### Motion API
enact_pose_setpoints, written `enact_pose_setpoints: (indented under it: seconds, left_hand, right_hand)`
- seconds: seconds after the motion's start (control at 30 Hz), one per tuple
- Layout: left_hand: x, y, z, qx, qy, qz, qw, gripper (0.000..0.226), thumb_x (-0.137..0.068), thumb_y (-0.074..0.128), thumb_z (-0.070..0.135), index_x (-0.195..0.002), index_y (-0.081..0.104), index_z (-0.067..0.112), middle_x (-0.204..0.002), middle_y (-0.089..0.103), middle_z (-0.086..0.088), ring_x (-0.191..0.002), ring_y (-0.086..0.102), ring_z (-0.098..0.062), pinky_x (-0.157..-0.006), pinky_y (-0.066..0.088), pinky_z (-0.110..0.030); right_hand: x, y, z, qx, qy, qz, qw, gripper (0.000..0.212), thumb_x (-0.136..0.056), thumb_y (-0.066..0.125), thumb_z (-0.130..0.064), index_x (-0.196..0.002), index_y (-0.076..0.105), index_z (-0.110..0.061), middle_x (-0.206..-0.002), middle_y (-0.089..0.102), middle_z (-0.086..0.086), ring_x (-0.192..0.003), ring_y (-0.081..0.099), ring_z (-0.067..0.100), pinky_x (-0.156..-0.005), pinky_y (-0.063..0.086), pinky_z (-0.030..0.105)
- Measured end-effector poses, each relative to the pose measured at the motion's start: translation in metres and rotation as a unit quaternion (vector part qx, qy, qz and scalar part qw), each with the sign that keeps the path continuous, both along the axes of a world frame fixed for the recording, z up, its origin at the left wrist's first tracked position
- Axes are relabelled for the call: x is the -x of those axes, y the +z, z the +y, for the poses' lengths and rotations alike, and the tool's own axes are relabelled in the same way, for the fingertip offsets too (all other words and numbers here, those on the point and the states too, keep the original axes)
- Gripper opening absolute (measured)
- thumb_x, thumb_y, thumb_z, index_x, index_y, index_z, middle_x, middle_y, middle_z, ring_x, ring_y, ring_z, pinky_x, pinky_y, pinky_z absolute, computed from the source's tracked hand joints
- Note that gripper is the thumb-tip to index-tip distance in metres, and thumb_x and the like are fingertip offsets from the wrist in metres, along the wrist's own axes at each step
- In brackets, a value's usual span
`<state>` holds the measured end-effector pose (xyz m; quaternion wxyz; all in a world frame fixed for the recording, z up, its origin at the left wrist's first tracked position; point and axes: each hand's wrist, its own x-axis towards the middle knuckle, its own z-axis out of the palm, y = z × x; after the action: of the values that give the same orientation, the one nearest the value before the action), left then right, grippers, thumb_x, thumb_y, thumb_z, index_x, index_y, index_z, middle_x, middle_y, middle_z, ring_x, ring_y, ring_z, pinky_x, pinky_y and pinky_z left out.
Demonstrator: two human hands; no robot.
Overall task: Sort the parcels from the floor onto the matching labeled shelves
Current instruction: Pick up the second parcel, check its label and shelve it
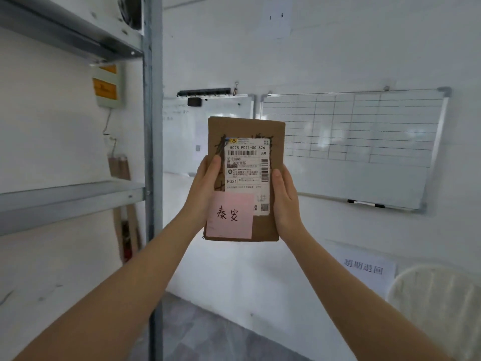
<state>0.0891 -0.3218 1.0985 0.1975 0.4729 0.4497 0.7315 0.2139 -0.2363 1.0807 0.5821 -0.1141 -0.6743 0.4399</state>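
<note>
A flat brown cardboard parcel [276, 131] is held upright in front of me at arm's length. It carries a white shipping label and a pink sticky note [230, 214] with handwritten characters at its lower left. My left hand [205, 183] grips its left edge, thumb on the front. My right hand [285, 199] grips the right edge in the same way. A grey metal shelf rack [152, 152] stands to the left, with one shelf board [67, 201] at about hand height and another [65, 29] above it.
Two whiteboards [364, 142] hang on the white wall behind the parcel. A paper sign [364, 269] with characters is stuck low on the wall, and a white woven chair back [440, 308] sits at the lower right. Grey floor shows below.
</note>
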Motion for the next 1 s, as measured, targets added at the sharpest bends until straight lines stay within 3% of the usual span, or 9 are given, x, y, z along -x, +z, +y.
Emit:
enact_pose_setpoints:
  seconds: [0.1, 0.2, 0.33, 0.43, 0.53, 0.7, 0.87, 1.0]
  left_hand:
    - [0.008, -0.005, -0.027, 0.001, 0.057, -0.025, 0.998, 0.046, -0.092, 0.040, 0.049, -0.128, 0.050, 0.021, -0.110, 0.070, -0.004, -0.086, 0.071, -0.015, -0.070, 0.058, -0.030]
    - [0.021, -0.008, -0.062, 0.003, 0.123, -0.045, 0.991, 0.061, -0.082, 0.049, 0.059, -0.133, 0.047, 0.025, -0.112, 0.070, -0.004, -0.094, 0.070, -0.020, -0.081, 0.055, -0.039]
    - [0.039, -0.007, -0.118, -0.005, 0.207, -0.043, 0.977, 0.052, -0.091, 0.044, 0.046, -0.135, 0.044, 0.020, -0.107, 0.069, 0.000, -0.086, 0.070, -0.012, -0.073, 0.054, -0.028]
    - [0.050, -0.005, -0.171, -0.007, 0.268, -0.036, 0.963, 0.050, -0.093, 0.042, 0.044, -0.134, 0.043, 0.016, -0.104, 0.069, 0.001, -0.077, 0.071, -0.007, -0.062, 0.055, -0.021]
    - [0.060, -0.005, -0.233, -0.013, 0.321, -0.035, 0.947, 0.050, -0.092, 0.042, 0.045, -0.133, 0.045, 0.016, -0.114, 0.068, -0.004, -0.093, 0.069, -0.014, -0.076, 0.055, -0.027]
    - [0.062, -0.006, -0.355, -0.029, 0.414, -0.043, 0.909, 0.053, -0.090, 0.046, 0.049, -0.133, 0.045, 0.018, -0.112, 0.068, -0.001, -0.098, 0.067, -0.015, -0.083, 0.052, -0.033]
    - [0.041, -0.002, -0.496, -0.021, 0.518, -0.039, 0.854, 0.046, -0.092, 0.045, 0.045, -0.130, 0.046, 0.018, -0.110, 0.068, 0.000, -0.098, 0.066, -0.017, -0.089, 0.051, -0.037]
    - [0.009, -0.002, -0.611, -0.022, 0.590, -0.035, 0.806, 0.043, -0.091, 0.048, 0.044, -0.127, 0.047, 0.020, -0.108, 0.068, 0.001, -0.099, 0.066, -0.017, -0.094, 0.050, -0.040]
  right_hand:
    - [0.017, -0.003, -0.016, 0.007, 0.065, -0.012, 0.998, 0.042, -0.098, 0.038, -0.035, -0.138, 0.040, -0.021, -0.124, 0.061, 0.002, -0.106, 0.062, 0.013, -0.084, 0.054, 0.022]
    - [0.041, -0.005, -0.039, 0.012, 0.121, -0.012, 0.993, 0.042, -0.097, 0.040, -0.034, -0.138, 0.040, -0.023, -0.125, 0.061, 0.002, -0.107, 0.062, 0.013, -0.085, 0.054, 0.023]
    - [0.076, -0.005, -0.083, 0.017, 0.200, -0.011, 0.980, 0.043, -0.097, 0.042, -0.035, -0.138, 0.039, -0.025, -0.127, 0.060, 0.000, -0.109, 0.061, 0.012, -0.092, 0.052, 0.030]
    - [0.102, -0.003, -0.128, 0.013, 0.263, -0.010, 0.965, 0.045, -0.096, 0.042, -0.035, -0.139, 0.038, -0.023, -0.127, 0.060, -0.001, -0.109, 0.061, 0.010, -0.089, 0.052, 0.025]
    - [0.127, -0.002, -0.181, -0.003, 0.317, -0.018, 0.948, 0.048, -0.096, 0.043, -0.036, -0.141, 0.035, -0.022, -0.129, 0.059, 0.000, -0.110, 0.061, 0.011, -0.087, 0.053, 0.025]
    - [0.163, 0.002, -0.292, 0.001, 0.406, -0.010, 0.914, 0.045, -0.096, 0.046, -0.031, -0.139, 0.039, -0.019, -0.130, 0.058, 0.001, -0.114, 0.058, 0.010, -0.095, 0.049, 0.025]
    - [0.179, 0.000, -0.434, 0.008, 0.497, -0.014, 0.868, 0.047, -0.092, 0.050, -0.036, -0.136, 0.042, -0.019, -0.130, 0.059, 0.000, -0.116, 0.057, 0.012, -0.100, 0.046, 0.036]
    - [0.172, -0.002, -0.553, 0.016, 0.567, -0.013, 0.823, 0.046, -0.093, 0.050, -0.033, -0.136, 0.042, -0.018, -0.130, 0.059, 0.001, -0.115, 0.057, 0.012, -0.100, 0.046, 0.035]
